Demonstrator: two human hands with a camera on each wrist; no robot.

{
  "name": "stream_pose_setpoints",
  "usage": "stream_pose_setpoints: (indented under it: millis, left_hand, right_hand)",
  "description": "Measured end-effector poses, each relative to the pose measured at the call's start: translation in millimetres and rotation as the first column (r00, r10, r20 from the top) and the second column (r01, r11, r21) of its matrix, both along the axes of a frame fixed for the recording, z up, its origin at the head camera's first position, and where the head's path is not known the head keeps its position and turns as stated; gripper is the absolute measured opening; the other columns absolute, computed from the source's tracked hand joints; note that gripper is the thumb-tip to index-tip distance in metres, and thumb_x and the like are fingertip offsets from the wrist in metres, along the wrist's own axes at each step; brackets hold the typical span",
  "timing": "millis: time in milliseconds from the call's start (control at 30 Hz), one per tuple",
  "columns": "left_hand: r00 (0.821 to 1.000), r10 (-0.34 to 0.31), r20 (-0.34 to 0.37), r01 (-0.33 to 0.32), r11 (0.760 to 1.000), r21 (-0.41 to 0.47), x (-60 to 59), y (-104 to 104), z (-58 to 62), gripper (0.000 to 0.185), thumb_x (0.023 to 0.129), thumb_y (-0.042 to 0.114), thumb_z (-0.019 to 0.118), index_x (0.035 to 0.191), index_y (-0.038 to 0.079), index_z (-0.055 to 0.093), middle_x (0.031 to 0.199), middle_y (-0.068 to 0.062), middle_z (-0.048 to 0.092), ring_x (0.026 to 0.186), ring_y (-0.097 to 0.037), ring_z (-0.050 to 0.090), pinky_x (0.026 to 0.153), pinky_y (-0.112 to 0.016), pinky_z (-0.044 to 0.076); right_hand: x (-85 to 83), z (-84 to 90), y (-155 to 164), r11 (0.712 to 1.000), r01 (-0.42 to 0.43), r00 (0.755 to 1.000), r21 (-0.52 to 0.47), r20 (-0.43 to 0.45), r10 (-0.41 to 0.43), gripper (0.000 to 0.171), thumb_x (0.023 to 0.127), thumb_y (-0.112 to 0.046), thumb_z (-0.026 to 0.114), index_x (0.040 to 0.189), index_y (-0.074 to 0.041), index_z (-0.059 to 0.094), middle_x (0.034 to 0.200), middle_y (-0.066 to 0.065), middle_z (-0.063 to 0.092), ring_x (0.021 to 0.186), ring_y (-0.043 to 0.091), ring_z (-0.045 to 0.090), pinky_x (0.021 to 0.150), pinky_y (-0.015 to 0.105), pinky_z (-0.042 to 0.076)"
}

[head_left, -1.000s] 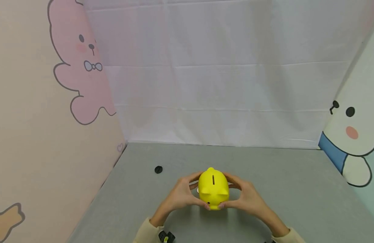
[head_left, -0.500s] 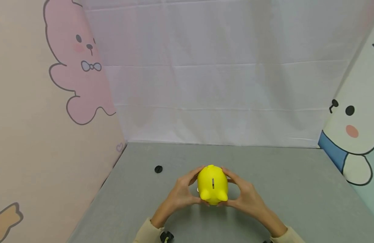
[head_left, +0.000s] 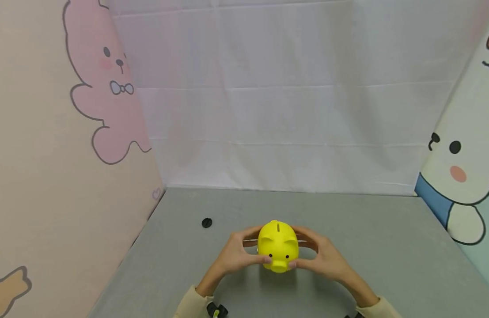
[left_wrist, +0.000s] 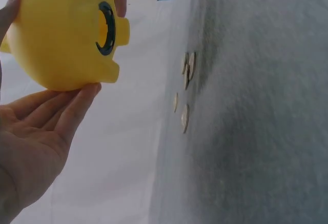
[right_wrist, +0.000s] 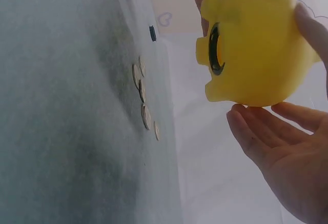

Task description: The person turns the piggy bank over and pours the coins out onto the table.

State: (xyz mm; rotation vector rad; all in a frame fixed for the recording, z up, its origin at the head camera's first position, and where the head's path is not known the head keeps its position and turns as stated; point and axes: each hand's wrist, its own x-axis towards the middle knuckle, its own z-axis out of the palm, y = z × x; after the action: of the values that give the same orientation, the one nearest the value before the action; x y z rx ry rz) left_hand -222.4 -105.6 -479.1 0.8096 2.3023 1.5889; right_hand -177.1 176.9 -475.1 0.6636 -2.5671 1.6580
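A yellow piggy bank (head_left: 278, 245) is held a little above the grey table (head_left: 387, 256), snout towards me and coin slot on top. My left hand (head_left: 237, 255) grips its left side and my right hand (head_left: 323, 257) its right side, fingers curved round the body. In the left wrist view the piggy bank (left_wrist: 56, 34) shows a round open hole (left_wrist: 106, 28) with a black rim in its belly, and several coins (left_wrist: 185, 75) lie on the table beneath. The right wrist view shows the same piggy bank (right_wrist: 261, 44) and coins (right_wrist: 143, 101).
A small black plug (head_left: 206, 222) lies on the table to the left of the hands. Cloth walls with cartoon animals close in the table on the left, back and right.
The piggy bank was tipped snout-down with its slot facing me. It has now rocked back level, with the snout towards me. Both hands kept their grip.
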Motion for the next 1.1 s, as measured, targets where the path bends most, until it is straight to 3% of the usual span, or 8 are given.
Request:
stream_pose_setpoints:
  millis: [167,300,500,700,867,1000,1100]
  left_hand:
    - [0.995,0.048,0.082,-0.047,0.999,-0.005,-3.8,4,3.0,0.059,0.095,0.049,0.076,0.143,0.016,0.065,0.134,-0.004,0.074,0.115,-0.016,0.074,0.097,-0.028,0.062]
    - [0.979,0.100,0.179,-0.098,0.995,-0.016,-7.3,10,5.9,0.053,0.098,0.056,0.069,0.128,0.012,0.075,0.120,-0.005,0.079,0.101,-0.014,0.076,0.087,-0.031,0.064]
    - [0.932,0.142,0.334,-0.139,0.990,-0.033,-8.4,17,9.9,0.065,0.098,0.063,0.063,0.108,0.001,0.080,0.097,-0.009,0.081,0.078,-0.017,0.077,0.079,-0.041,0.067]
    - [0.908,0.160,0.387,-0.150,0.987,-0.056,-6.6,19,10.4,0.072,0.097,0.068,0.060,0.101,-0.001,0.080,0.089,-0.009,0.080,0.071,-0.018,0.077,0.077,-0.045,0.068]
    - [0.905,0.117,0.410,-0.114,0.993,-0.032,-9.1,18,11.4,0.068,0.098,0.064,0.063,0.107,-0.001,0.079,0.097,-0.010,0.081,0.079,-0.019,0.078,0.084,-0.047,0.067]
    - [0.919,0.055,0.391,-0.062,0.998,0.005,-10.8,13,12.9,0.059,0.096,0.056,0.071,0.124,0.003,0.075,0.117,-0.011,0.079,0.100,-0.019,0.077,0.090,-0.042,0.066]
    - [0.942,0.011,0.334,-0.019,1.000,0.022,-10.8,7,11.7,0.060,0.091,0.048,0.080,0.134,0.008,0.070,0.128,-0.010,0.076,0.111,-0.020,0.075,0.094,-0.036,0.064]
  right_hand:
    - [0.4,4.3,-6,0.997,0.071,0.990,0.000,0.124,-0.071,0.057,0.095,-0.028,0.079,0.143,-0.002,0.060,0.135,0.018,0.069,0.114,0.026,0.072,0.095,0.031,0.063]
    - [-0.8,7.1,-9,0.996,0.092,0.975,-0.003,0.205,-0.090,0.047,0.102,-0.030,0.070,0.137,0.001,0.063,0.130,0.019,0.072,0.107,0.022,0.075,0.090,0.031,0.065]
    - [-5.0,7.3,-11,0.992,0.124,0.951,-0.006,0.287,-0.117,0.041,0.108,-0.036,0.059,0.123,0.000,0.071,0.110,0.013,0.077,0.085,0.012,0.072,0.077,0.038,0.067]
    - [-6.9,5.4,-10,0.994,0.110,0.938,-0.020,0.332,-0.098,0.045,0.110,-0.037,0.055,0.119,0.003,0.072,0.101,0.011,0.076,0.080,0.021,0.072,0.072,0.039,0.066]
    - [-7.4,5.8,-9,0.994,0.107,0.935,-0.011,0.341,-0.096,0.046,0.108,-0.038,0.057,0.125,0.003,0.070,0.109,0.014,0.076,0.085,0.023,0.074,0.076,0.038,0.066]
    - [-3.5,6.9,-6,0.994,0.110,0.946,0.013,0.306,-0.109,0.051,0.103,-0.035,0.068,0.136,0.003,0.064,0.125,0.019,0.074,0.101,0.022,0.075,0.086,0.037,0.066]
    - [-1.0,4.6,-4,0.995,0.095,0.964,0.004,0.251,-0.093,0.059,0.096,-0.032,0.078,0.142,0.001,0.060,0.133,0.019,0.071,0.111,0.023,0.074,0.093,0.038,0.065]
